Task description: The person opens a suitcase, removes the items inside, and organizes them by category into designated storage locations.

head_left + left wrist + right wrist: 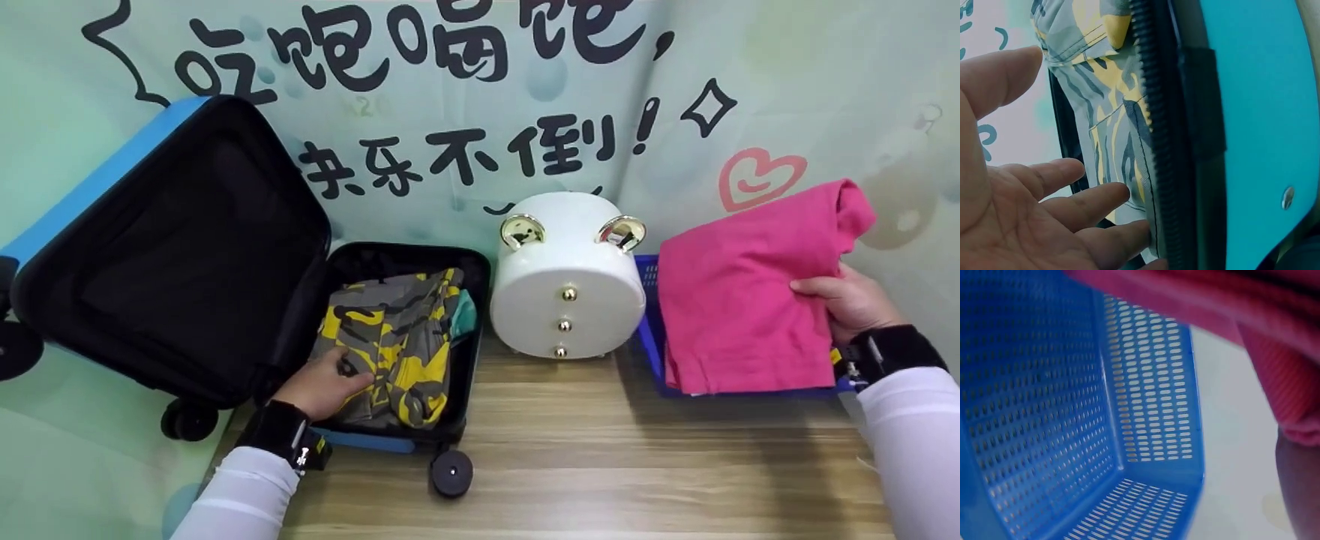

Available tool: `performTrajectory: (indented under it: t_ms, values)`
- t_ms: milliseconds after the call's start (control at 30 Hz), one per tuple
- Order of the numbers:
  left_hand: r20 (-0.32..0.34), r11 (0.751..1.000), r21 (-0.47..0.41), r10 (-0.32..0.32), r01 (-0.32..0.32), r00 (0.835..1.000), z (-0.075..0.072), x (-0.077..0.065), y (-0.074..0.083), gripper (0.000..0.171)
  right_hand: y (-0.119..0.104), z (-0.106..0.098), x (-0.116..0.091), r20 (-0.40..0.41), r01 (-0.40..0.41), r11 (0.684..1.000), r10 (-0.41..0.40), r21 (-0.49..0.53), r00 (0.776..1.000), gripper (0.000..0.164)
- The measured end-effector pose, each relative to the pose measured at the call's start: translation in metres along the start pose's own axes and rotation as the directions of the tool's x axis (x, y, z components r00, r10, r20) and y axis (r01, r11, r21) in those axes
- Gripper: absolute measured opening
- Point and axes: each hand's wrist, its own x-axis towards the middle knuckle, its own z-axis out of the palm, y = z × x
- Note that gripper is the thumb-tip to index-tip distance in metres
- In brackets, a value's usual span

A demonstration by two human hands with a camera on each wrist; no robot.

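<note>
In the head view my right hand grips a folded pink garment by its right side, thumb in front. The garment hangs over a blue basket and hides most of it. The right wrist view shows the basket's slotted walls below the pink cloth. My left hand is at the near left of an open suitcase, by a folded camouflage garment in yellow and grey. In the left wrist view its fingers are spread and loosely extended, holding nothing.
The suitcase's black-lined lid stands raised at the left. A white round box with gold ears and knobs sits between suitcase and basket. Some green cloth shows beside the camouflage garment. A suitcase wheel projects over the wooden table.
</note>
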Motion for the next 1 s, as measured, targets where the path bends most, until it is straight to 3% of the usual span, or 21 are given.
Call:
performTrajectory:
  t_ms: [67,100,133,167,200,267,300,333,367,400,500,533,567,633,700,733,833,900,1000]
  values:
    - [0.003,1.0,0.004,-0.006,0.006,1.0,0.002,0.0,0.0,0.092,0.005,-0.006,0.0,-0.026,-0.066,0.995,0.064,-0.076,0.998,0.037]
    - [0.004,1.0,0.006,-0.008,0.008,1.0,0.003,0.0,0.0,0.091,0.008,-0.009,0.001,-0.056,-0.11,0.979,0.101,-0.173,0.993,0.033]
    - [0.005,1.0,0.008,-0.009,0.009,1.0,0.003,-0.001,0.0,0.091,0.012,-0.012,0.002,-0.094,-0.152,0.943,0.13,-0.298,0.987,0.027]
    - [0.006,1.0,0.002,-0.01,0.01,1.0,0.004,-0.001,0.0,0.09,0.014,-0.014,0.003,-0.139,-0.195,0.869,0.147,-0.454,0.979,0.021]
    - [0.005,1.0,-0.001,-0.009,0.009,1.0,0.004,-0.001,0.0,0.088,0.016,-0.018,0.003,-0.177,-0.232,0.763,0.156,-0.604,0.972,0.021]
    - [0.005,1.0,-0.004,-0.007,0.007,1.0,0.005,-0.002,-0.001,0.086,0.02,-0.024,0.002,-0.226,-0.266,0.497,0.14,-0.826,0.964,0.03]
    - [0.005,1.0,-0.004,-0.005,0.005,1.0,0.005,-0.002,-0.001,0.085,0.021,-0.026,0.001,-0.24,-0.267,0.379,0.117,-0.886,0.964,0.036]
    - [0.005,1.0,-0.006,-0.004,0.004,1.0,0.006,-0.003,-0.001,0.085,0.022,-0.028,0.001,-0.246,-0.261,0.307,0.089,-0.915,0.965,0.041]
    - [0.005,1.0,-0.008,-0.004,0.004,1.0,0.006,-0.003,-0.002,0.084,0.023,-0.029,0.0,-0.242,-0.248,0.258,0.057,-0.934,0.969,0.045]
    - [0.007,1.0,-0.006,-0.006,0.006,1.0,0.006,-0.003,-0.002,0.083,0.023,-0.029,-0.001,-0.234,-0.234,0.255,0.033,-0.938,0.972,0.051]
    - [0.007,1.0,0.001,-0.01,0.01,1.0,0.006,-0.003,-0.002,0.083,0.024,-0.026,0.001,-0.229,-0.193,0.319,-0.081,-0.928,0.97,0.051]
    - [0.007,1.0,0.003,-0.012,0.012,1.0,0.006,-0.003,-0.001,0.083,0.024,-0.025,0.002,-0.219,-0.173,0.321,-0.111,-0.931,0.969,0.05]
    - [0.005,1.0,0.008,-0.012,0.012,1.0,0.006,-0.003,-0.001,0.083,0.024,-0.024,0.003,-0.203,-0.156,0.304,-0.131,-0.94,0.97,0.05]
    - [0.003,1.0,0.013,-0.01,0.01,1.0,0.006,-0.003,0.0,0.083,0.023,-0.024,0.004,-0.174,-0.14,0.282,-0.099,-0.949,0.98,0.053]
    - [0.004,1.0,0.015,-0.007,0.007,1.0,0.007,-0.003,0.001,0.083,0.021,-0.027,0.003,-0.142,-0.145,0.264,0.031,-0.954,0.989,0.074]
    - [0.003,1.0,0.016,-0.006,0.006,1.0,0.008,-0.003,0.002,0.083,0.02,-0.03,0.003,-0.137,-0.161,0.245,0.114,-0.956,0.984,0.086]
    - [0.005,1.0,0.014,-0.004,0.004,1.0,0.009,-0.003,0.002,0.083,0.02,-0.038,0.0,-0.123,-0.201,0.242,0.3,-0.949,0.946,0.123]
    - [0.0,1.0,0.018,-0.002,0.002,1.0,0.009,-0.003,0.002,0.082,0.021,-0.041,0.0,-0.123,-0.191,0.206,0.303,-0.96,0.945,0.127]
    - [-0.006,1.0,0.023,0.01,-0.009,1.0,0.009,-0.003,0.002,0.08,0.023,-0.042,0.002,-0.136,-0.158,0.139,0.159,-0.978,0.978,0.107]
